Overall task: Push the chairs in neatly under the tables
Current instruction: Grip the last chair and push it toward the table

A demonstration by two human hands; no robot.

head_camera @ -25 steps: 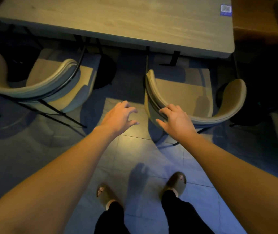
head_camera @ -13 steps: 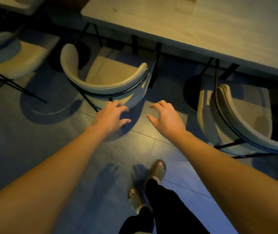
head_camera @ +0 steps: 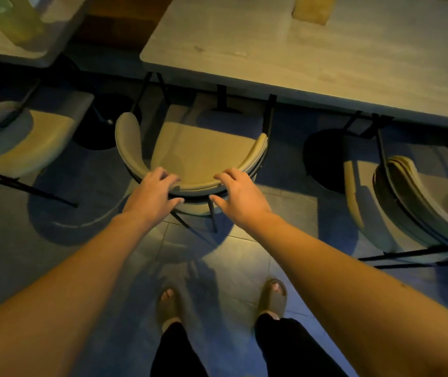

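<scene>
A beige chair [head_camera: 198, 151] with a curved backrest and thin black legs stands in front of me, its seat partly under the long grey table [head_camera: 298, 55]. My left hand [head_camera: 153, 197] grips the backrest's left part, fingers over the top edge and thumb on the outer side. My right hand [head_camera: 240, 195] holds the right part of the same backrest in the same way. A second beige chair [head_camera: 413, 202] stands to the right at the same table, turned at an angle and pulled out.
A third beige chair [head_camera: 19, 140] stands at the left by a smaller table [head_camera: 13, 54] that bears a tall yellowish object [head_camera: 16, 20]. A yellow box [head_camera: 312, 8] sits on the long table. Dark round table bases lie between the chairs. My feet stand on grey floor tiles.
I turned left from the right chair to the middle one. Both hands, which hung open in the air, now hold its backrest.
</scene>
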